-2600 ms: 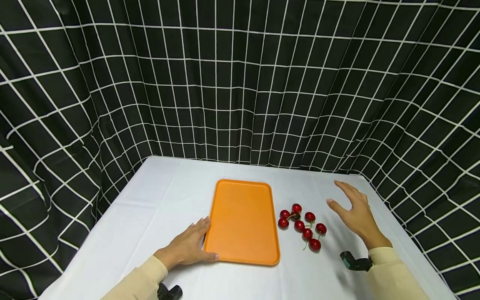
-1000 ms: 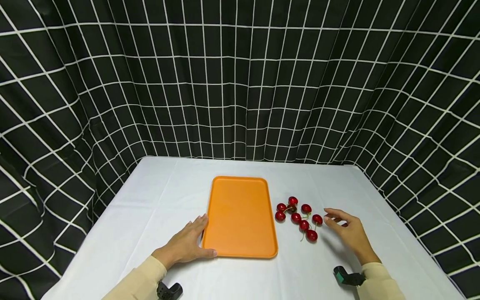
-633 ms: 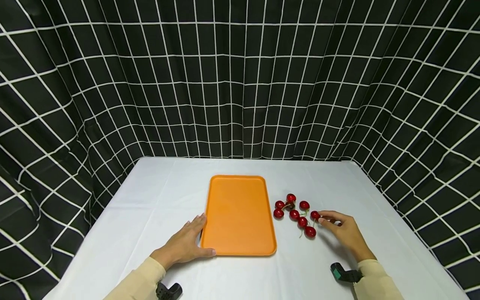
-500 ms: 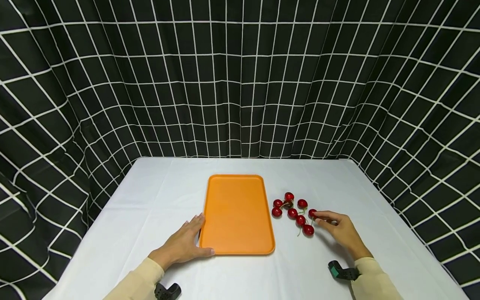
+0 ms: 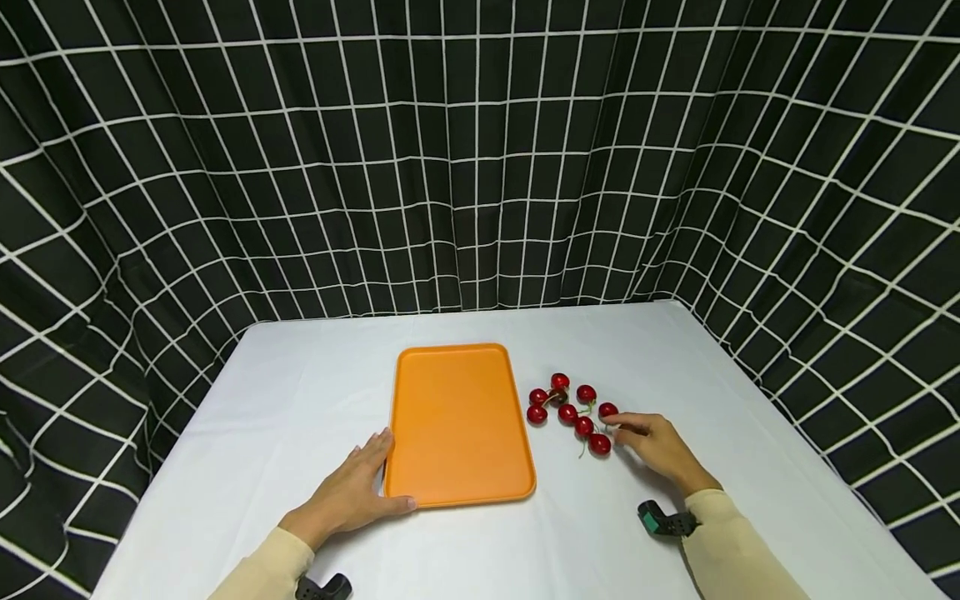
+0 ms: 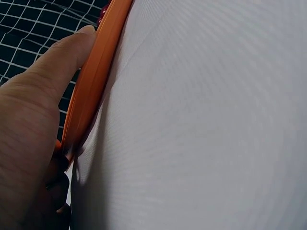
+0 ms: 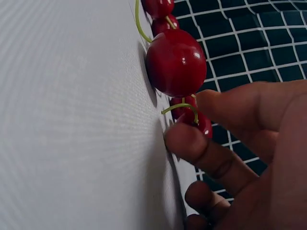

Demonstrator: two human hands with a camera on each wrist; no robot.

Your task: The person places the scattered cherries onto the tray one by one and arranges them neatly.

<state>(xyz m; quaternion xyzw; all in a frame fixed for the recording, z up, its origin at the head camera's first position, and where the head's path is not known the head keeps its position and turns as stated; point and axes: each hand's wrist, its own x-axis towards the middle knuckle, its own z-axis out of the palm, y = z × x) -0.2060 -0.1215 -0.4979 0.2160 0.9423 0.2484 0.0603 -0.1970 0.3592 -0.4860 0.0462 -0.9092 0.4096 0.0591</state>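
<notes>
Orange tray [image 5: 461, 425] lengthwise forward, left hand [image 5: 348, 489] loose against it, right hand [image 5: 660, 447], grip unclear.

Near: one large red cherry [image 7: 175, 62] is lying on the white tabletop [image 7: 76, 115], a green stem [image 7: 138, 24] arching beside it. Other cherries [image 7: 159, 5] are showing farther off, partly hidden. Right grip [image 7: 283, 153] is sitting on the right, fingers curving; another stem [image 7: 180, 105] is showing beside the fingertips, contact unclear. Dark, white-lined cloth [image 7: 259, 43] is hanging far behind.
</notes>
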